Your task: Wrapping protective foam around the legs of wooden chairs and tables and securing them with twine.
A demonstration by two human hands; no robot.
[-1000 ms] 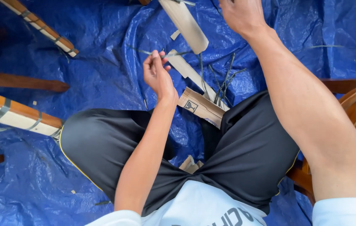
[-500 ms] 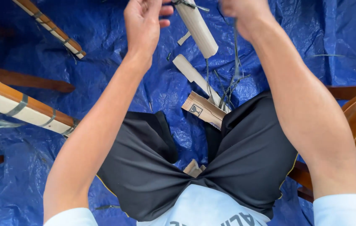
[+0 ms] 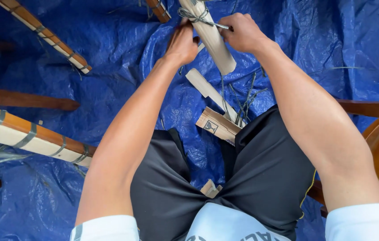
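While my left hand (image 3: 182, 42) and right hand (image 3: 243, 32) pinch the strap (image 3: 196, 17) on the wrapped leg (image 3: 211, 40) at the far centre, I should pull evenly, keeping it taut.

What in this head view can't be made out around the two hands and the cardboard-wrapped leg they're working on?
- Cardboard-wrapped leg: upper part cut off by the top edge of the head view.
- Grey strap: where it ends is cut off by the same edge.
- Left hand: fingertips hidden behind the hand itself; grip unclear.
- Right hand: fingers curled under, so what they pinch is hidden.
- Cardboard scrap: mostly hidden between the black shorts.
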